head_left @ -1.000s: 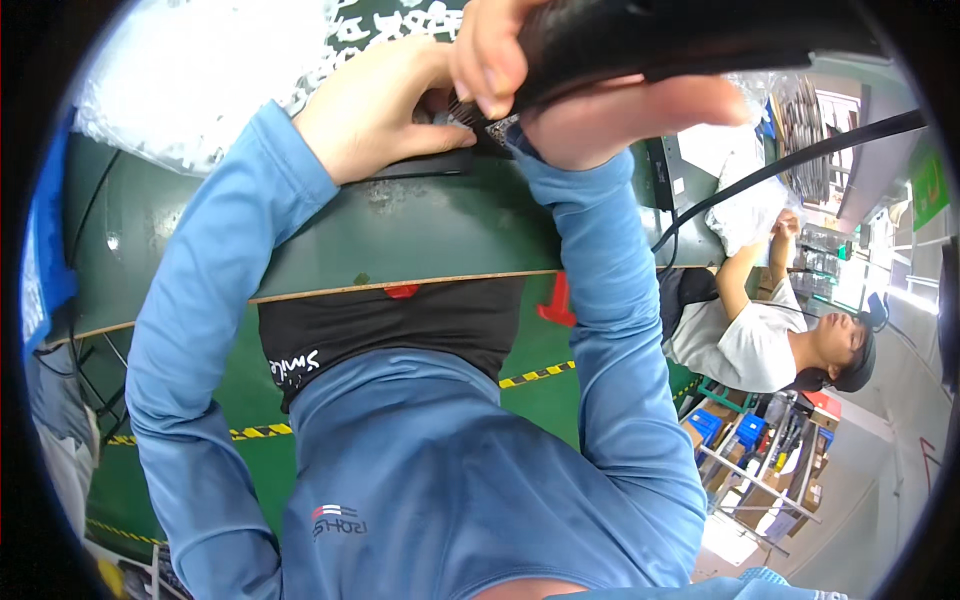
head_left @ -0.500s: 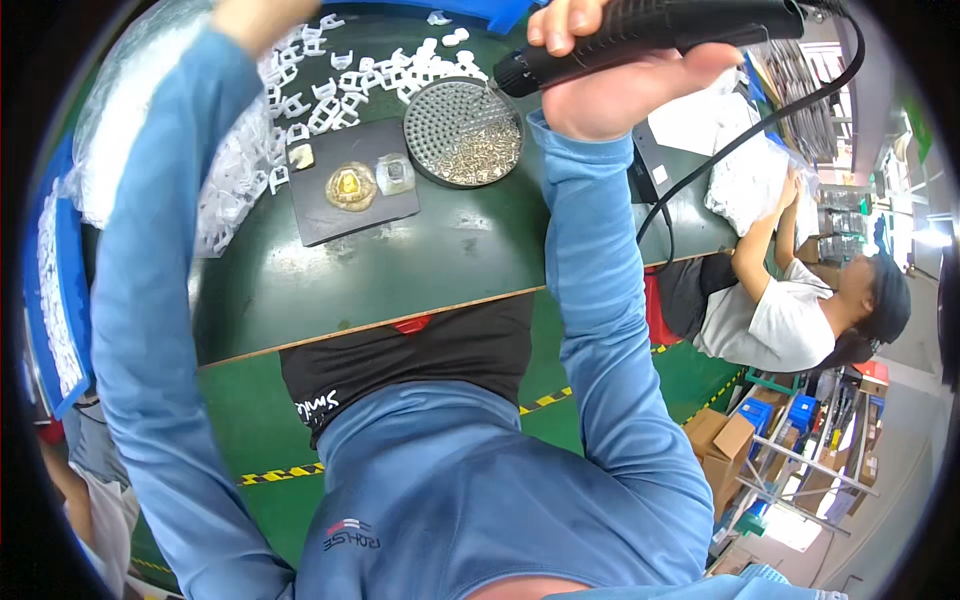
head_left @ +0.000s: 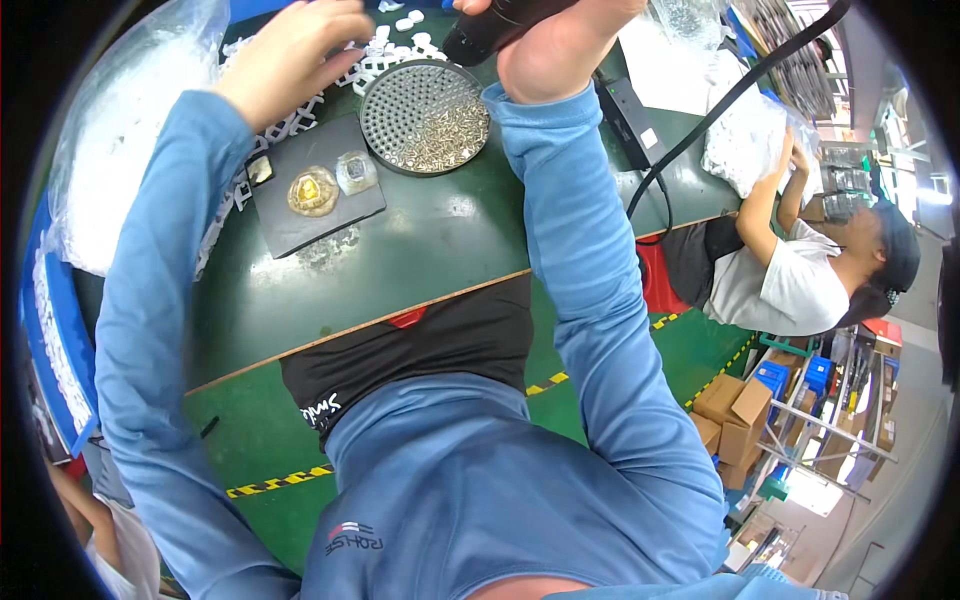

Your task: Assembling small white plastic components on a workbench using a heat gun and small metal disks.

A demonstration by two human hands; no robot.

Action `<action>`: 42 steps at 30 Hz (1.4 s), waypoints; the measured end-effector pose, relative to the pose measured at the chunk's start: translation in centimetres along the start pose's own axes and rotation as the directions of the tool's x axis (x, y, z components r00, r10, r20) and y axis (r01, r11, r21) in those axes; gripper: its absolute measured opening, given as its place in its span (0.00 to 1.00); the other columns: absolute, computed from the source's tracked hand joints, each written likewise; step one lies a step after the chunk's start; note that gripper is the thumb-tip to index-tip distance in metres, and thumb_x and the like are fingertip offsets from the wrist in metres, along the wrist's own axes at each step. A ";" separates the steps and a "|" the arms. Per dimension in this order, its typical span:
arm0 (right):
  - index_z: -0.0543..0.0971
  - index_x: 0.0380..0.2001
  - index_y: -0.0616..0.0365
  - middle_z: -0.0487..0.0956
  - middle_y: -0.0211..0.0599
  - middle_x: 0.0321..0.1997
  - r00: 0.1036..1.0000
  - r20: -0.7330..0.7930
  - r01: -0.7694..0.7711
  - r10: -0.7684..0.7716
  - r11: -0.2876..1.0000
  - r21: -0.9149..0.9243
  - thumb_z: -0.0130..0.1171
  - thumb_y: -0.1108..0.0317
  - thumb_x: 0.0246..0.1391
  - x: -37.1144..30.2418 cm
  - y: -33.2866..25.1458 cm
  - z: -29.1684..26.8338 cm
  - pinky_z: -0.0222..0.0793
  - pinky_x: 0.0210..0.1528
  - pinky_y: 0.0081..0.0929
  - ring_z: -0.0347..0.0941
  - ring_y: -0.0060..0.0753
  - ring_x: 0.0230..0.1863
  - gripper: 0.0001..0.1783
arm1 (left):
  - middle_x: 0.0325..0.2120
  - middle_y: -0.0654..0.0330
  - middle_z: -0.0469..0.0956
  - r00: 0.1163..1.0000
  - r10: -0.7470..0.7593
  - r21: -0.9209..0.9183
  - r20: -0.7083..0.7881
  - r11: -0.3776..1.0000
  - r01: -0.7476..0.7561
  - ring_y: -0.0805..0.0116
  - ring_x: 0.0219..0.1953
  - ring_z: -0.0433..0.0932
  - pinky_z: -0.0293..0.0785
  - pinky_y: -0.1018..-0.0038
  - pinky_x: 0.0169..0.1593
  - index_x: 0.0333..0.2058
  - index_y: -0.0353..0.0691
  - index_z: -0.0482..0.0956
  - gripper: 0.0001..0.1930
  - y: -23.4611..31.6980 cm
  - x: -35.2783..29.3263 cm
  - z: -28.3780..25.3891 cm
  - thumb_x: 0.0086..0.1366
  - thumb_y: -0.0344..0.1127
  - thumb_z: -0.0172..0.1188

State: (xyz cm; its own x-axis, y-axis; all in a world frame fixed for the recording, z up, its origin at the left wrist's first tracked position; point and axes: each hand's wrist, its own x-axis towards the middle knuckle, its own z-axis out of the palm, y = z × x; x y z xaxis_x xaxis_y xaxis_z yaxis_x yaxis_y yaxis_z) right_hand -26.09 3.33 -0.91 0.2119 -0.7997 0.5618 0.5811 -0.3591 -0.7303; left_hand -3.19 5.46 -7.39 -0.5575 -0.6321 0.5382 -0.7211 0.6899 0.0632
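Observation:
My right hand (head_left: 565,50) grips a black corded electric screwdriver (head_left: 505,25), its nose above the far edge of a round dark tray (head_left: 385,85). That tray has rows of holes and a heap of small metal screws (head_left: 445,140). My left hand (head_left: 295,60) hovers over white plastic parts (head_left: 380,60), fingers stretched and thumb apart, with nothing visible between them. A dark square plate (head_left: 325,228) lies in front of the tray. On it sit a round translucent lump with a yellow centre (head_left: 313,190) and a clear block (head_left: 356,173).
A large clear bag of white parts (head_left: 125,150) bulges at the left, above a blue bin (head_left: 50,335). The screwdriver's black cord (head_left: 735,95) arcs over the table's right side, past a black box (head_left: 625,120). Farther right, another person (head_left: 790,270) handles a clear bag.
My left hand has come down and right, more fully into view, over the white parts. My right hand and the screwdriver have moved up and left. The tray and plate appear shifted left.

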 end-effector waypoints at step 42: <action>0.78 0.46 0.73 0.83 0.45 0.36 0.900 0.428 0.034 0.079 0.968 -0.249 0.58 0.86 0.63 -5.8 2.2 2.5 0.81 0.39 0.26 0.83 0.31 0.36 0.09 | 0.29 0.62 0.77 0.774 -0.572 -0.935 0.273 -0.348 0.073 0.73 0.30 0.75 0.73 0.77 0.39 0.48 0.37 0.74 0.10 8.5 -3.3 -3.6 0.74 0.35 0.59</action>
State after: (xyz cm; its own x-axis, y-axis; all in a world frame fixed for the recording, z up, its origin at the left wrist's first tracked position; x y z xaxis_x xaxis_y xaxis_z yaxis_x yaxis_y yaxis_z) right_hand -24.10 8.40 -4.81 0.5731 -0.5422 0.6145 0.3736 -0.4946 -0.7848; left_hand -6.00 14.63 -5.61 -0.1313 -0.9798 0.1507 0.5951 0.0436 0.8025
